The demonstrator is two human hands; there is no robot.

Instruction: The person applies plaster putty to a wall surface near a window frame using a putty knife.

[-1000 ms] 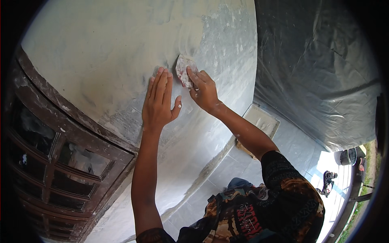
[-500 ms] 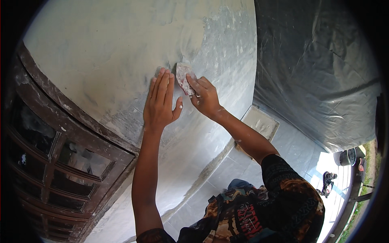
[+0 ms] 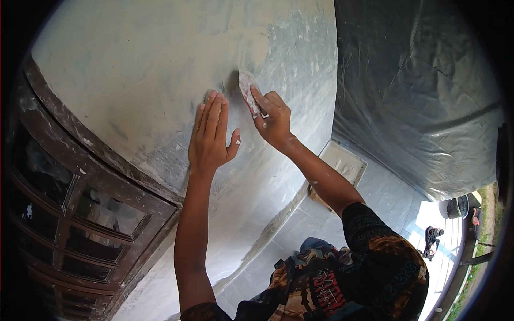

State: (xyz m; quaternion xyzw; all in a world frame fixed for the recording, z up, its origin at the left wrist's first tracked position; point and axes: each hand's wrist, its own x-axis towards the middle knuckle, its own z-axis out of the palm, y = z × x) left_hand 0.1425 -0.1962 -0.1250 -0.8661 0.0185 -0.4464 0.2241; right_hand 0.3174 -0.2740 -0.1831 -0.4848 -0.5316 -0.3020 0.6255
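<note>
A wall [image 3: 150,69] stands before me, cream filler over much of it and bare grey patches at the right. My left hand [image 3: 211,136] lies flat against it, fingers stretched out and thumb apart, holding nothing that I can see. Just right of it, my right hand [image 3: 276,120] grips a putty knife [image 3: 248,88] smeared with white and reddish filler. The index finger lies along the blade, which is tilted up and to the left, close to the wall; whether its edge touches cannot be told. White specks stick to both hands.
A brown wooden door with glass panes [image 3: 69,214] is at the left. Dark plastic sheeting [image 3: 417,101] hangs at the right. Below, a filler-stained tray or board [image 3: 342,163] rests on grey floor tiles [image 3: 310,216]. A black bucket [image 3: 458,207] stands at the far right.
My right hand has moved slightly up and right with the putty knife, whose blade is turned more edge-on. My left hand stays on the wall.
</note>
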